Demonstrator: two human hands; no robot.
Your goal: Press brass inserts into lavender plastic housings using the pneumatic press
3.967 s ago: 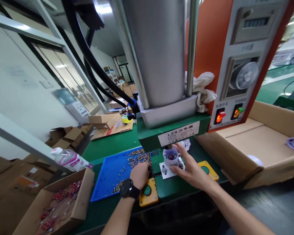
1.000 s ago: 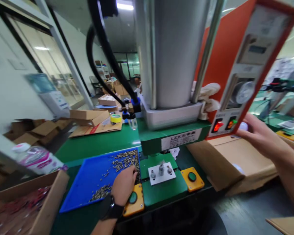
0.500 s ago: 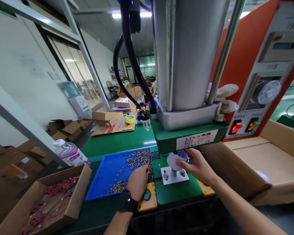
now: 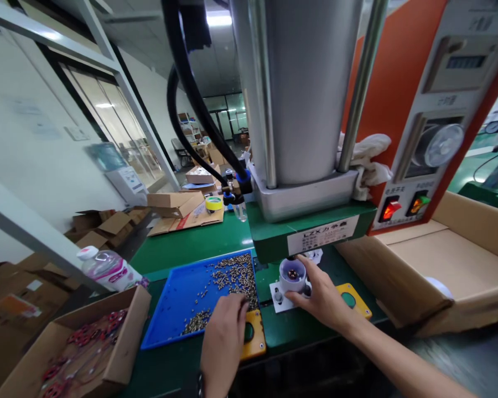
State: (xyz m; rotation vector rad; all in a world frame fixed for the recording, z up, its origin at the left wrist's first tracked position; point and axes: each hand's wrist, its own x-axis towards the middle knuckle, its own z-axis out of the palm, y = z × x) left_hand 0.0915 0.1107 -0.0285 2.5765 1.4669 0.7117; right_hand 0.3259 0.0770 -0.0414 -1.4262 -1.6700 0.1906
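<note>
My right hand (image 4: 323, 296) grips a small pale lavender round cup (image 4: 292, 283) between thumb and fingers, its open side tilted toward me. Inside the cup, small brassy metal pieces can be seen. The cup is over a white metal plate (image 4: 277, 301), below the green head of a press (image 4: 311, 94). My left hand (image 4: 226, 334) is closed, fingers pinched together, at the right front corner of a blue tray (image 4: 176, 298). Whatever the fingertips hold is hidden. Small metal fittings (image 4: 240, 273) lie scattered in the tray.
Yellow button boxes (image 4: 257, 341) flank the press at the front edge. A cardboard box (image 4: 128, 342) with red wired parts stands left, beside a bottle (image 4: 108, 268). To the right are a large open carton (image 4: 473, 249) and an orange control box (image 4: 398, 83).
The cup in my right hand has turned so its open side now shows. My left hand has drawn slightly back toward me from the fittings. The whole view has shifted a little.
</note>
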